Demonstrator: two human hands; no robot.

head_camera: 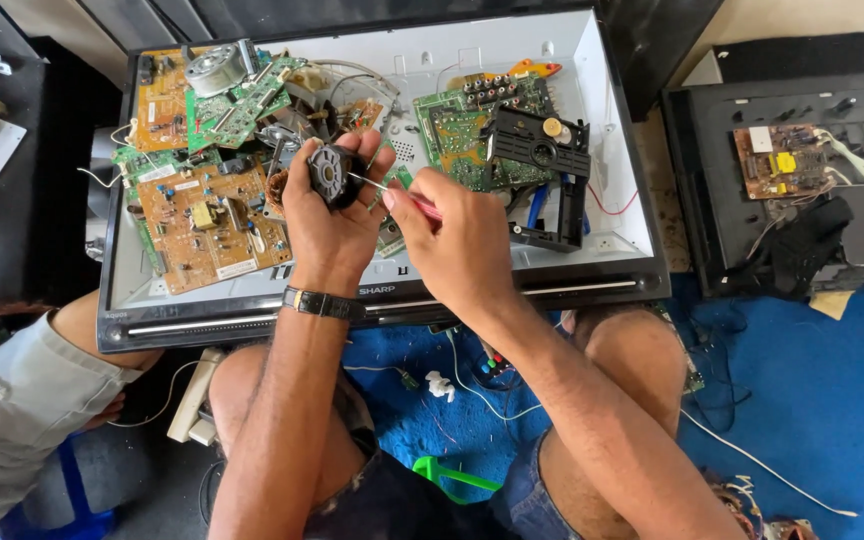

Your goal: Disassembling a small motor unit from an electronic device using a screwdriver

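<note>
Left hand [327, 215] gripped round black part [330, 173]; right hand [452, 235] gripped screwdriver [392, 192], tip at it. Slip risk: tip could stab the left fingers.

1 head-worn camera looks steeply down, close over the hands and lap, perhaps tilted slightly forward

The round part [329, 175] pinched in the left hand [330, 222] is black. The screwdriver [404, 199] in the right hand [457, 245] shows a red handle and silver shaft. The open tray [607, 205] is white inside, black-framed. Circuit boards: orange-tan [202, 220] and green [452, 130]. The wristband [322, 303] is black; the floor mat [812, 390] is blue.
</note>
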